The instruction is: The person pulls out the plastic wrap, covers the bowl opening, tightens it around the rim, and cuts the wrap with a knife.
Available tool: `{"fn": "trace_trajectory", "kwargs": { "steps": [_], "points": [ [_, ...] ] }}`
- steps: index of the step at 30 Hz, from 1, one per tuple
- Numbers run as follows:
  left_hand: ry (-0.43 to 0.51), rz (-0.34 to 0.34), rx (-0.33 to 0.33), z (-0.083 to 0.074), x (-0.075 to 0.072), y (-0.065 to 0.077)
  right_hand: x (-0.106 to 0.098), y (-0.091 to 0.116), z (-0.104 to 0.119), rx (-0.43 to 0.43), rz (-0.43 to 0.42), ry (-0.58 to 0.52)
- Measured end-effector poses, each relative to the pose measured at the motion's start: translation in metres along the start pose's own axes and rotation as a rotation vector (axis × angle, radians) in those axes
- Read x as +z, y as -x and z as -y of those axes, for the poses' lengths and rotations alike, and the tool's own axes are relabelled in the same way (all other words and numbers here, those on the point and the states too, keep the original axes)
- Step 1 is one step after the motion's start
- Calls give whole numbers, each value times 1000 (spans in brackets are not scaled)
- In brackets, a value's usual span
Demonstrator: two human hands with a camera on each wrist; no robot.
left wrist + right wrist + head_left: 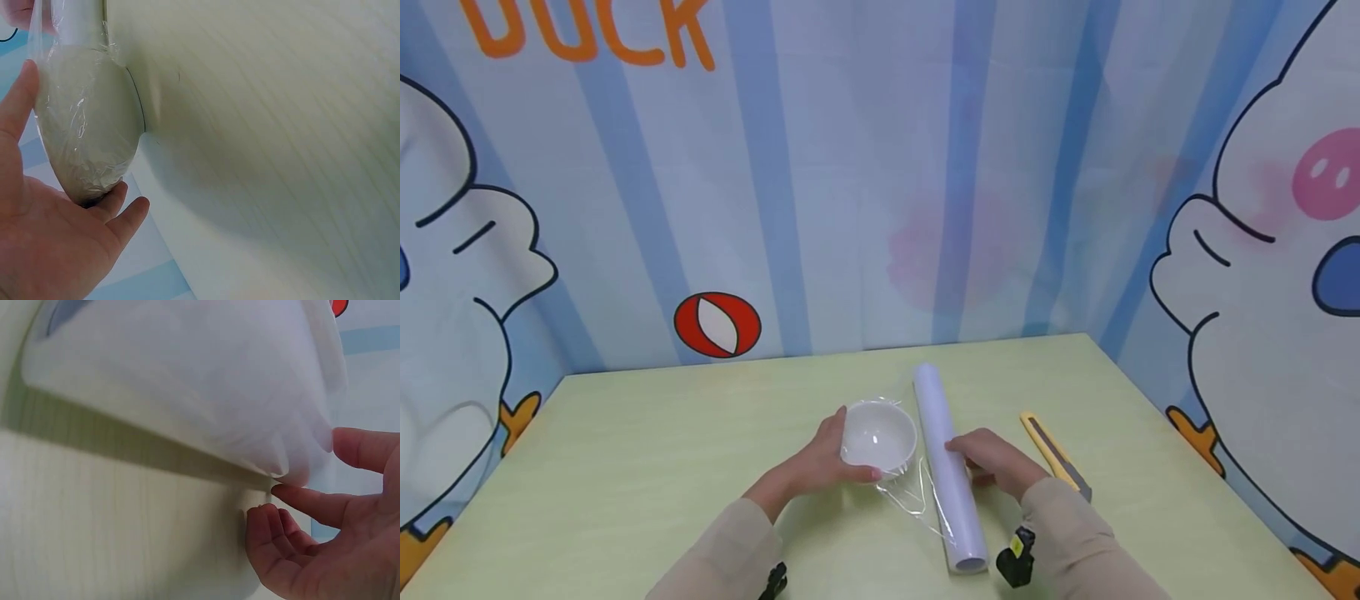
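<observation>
A white bowl (878,437) with clear plastic film over it stands mid-table. My left hand (823,460) grips its left side, thumb at the near rim and fingers farther round. In the left wrist view, wrinkled film clings to the bowl (90,115), with fingertips against its wall. Clear film (910,493) stretches from the bowl towards a long whitish roll of plastic wrap (946,467) on its right. My right hand (1000,463) holds that roll by its right side, thumb on top. In the right wrist view, thumb and forefinger pinch the roll (187,381).
A yellow and grey utility knife (1051,450) lies right of the roll, just beyond my right wrist. The pale green table (685,450) ends at the back against a blue striped curtain (865,208) with cartoon prints.
</observation>
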State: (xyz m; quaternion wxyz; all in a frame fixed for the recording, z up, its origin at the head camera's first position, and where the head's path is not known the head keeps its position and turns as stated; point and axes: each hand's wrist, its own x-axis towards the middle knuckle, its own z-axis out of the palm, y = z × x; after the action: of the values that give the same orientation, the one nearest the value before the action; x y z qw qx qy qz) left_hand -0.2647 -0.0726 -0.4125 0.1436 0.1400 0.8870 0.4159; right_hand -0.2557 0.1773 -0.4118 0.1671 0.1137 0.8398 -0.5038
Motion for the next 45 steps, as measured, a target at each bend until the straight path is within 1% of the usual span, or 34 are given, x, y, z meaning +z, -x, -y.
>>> {"fn": "trace_trajectory", "kwargs": {
  "steps": [6,12,16,21,26,29,31,35,37,40,42,45],
  "points": [
    [7,2,11,-2,0,0,1,-4,4,-4,-31,-79],
    [0,2,13,-1,-2,-1,-1,-3,5,-3,-39,-52],
    [0,-2,-1,0,-3,1,-3,-2,5,-16,-45,-37],
    [-6,-2,-10,0,-4,2,-6,1,8,-33,-50,8],
    [-6,-1,-12,0,-4,3,-7,2,6,-80,-120,95],
    [-7,-4,-12,2,-3,3,-8,2,4,-103,-138,156],
    [-6,-7,-10,1,-3,3,-10,2,1,-95,-116,188],
    [-8,-5,-7,1,-2,4,-16,4,-5,-44,-44,226],
    [-12,-6,-6,1,-2,5,-18,5,-7,-30,-11,203],
    [-21,-16,3,1,-3,5,-21,4,-8,-25,21,135],
    [-19,-27,6,1,-3,5,-22,3,-9,-21,25,101],
    [-16,-36,7,1,-3,5,-22,2,-9,-12,13,91]
  ]
}}
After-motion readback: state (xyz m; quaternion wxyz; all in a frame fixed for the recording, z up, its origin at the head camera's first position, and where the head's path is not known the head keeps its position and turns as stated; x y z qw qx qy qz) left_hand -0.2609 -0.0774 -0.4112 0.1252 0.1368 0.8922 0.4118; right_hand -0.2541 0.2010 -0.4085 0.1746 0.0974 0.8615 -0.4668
